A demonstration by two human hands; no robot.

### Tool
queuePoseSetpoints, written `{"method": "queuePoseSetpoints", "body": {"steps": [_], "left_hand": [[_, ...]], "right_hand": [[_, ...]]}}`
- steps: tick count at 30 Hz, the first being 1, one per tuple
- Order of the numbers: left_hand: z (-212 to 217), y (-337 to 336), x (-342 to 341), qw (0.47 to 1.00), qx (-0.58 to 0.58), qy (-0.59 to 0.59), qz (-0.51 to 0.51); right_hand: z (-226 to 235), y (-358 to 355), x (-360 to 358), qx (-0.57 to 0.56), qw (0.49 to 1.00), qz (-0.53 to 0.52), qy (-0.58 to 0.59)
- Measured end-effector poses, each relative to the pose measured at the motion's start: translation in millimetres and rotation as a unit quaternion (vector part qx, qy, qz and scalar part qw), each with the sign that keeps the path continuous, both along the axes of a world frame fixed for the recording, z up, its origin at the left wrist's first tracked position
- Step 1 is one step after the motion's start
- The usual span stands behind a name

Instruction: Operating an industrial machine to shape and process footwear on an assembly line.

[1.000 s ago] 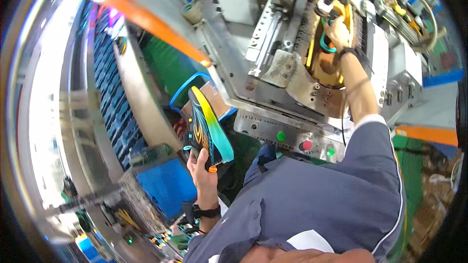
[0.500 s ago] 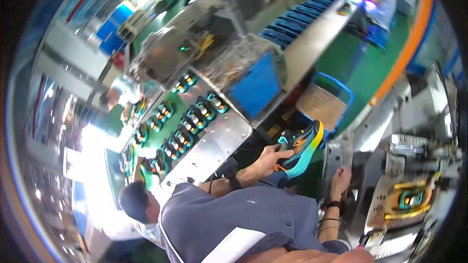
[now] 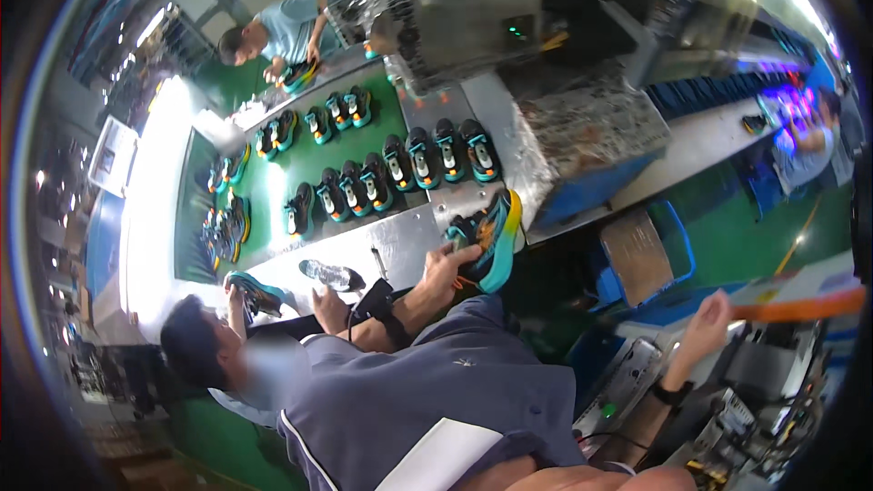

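My left hand [image 3: 446, 271] grips a sport shoe [image 3: 498, 244] by its ankle end. The shoe has a dark upper with orange details and a teal and yellow sole, and is tilted with its toe upward. It hangs over the front edge of a metal table [image 3: 400, 235]. Off to the right, my right hand [image 3: 706, 325] is raised beside the end of an orange bar [image 3: 800, 306]. Its fingers look curled, but blur hides whether they touch the bar.
Rows of similar shoes [image 3: 423, 159] stand on a green conveyor belt [image 3: 350, 150]. At lower left a co-worker [image 3: 195, 341] handles a shoe [image 3: 259, 295]; another person [image 3: 273, 36] works across the belt. A blue-framed chair [image 3: 637, 255] and machinery [image 3: 727, 418] are at right.
My view has swung toward the belt, so the shoe in my left hand now appears before the table. My right hand has risen from low beside the machine to the orange bar.
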State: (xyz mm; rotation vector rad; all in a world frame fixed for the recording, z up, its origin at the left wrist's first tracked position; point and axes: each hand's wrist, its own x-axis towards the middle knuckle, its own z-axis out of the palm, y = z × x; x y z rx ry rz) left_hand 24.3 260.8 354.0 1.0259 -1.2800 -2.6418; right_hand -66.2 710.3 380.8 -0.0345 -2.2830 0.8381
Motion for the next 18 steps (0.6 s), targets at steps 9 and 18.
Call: {"method": "queuePoseSetpoints", "body": {"steps": [9,18], "left_hand": [[-65,-221,-97,0.968,-0.094,0.060,0.226],[-197,-454,-242,0.932,-0.230,-0.135,0.244]], "right_hand": [[244,-284,-267,0.381,0.845,0.275,0.254],[301,-489,-383,0.571,0.709,0.388,0.141]]}}
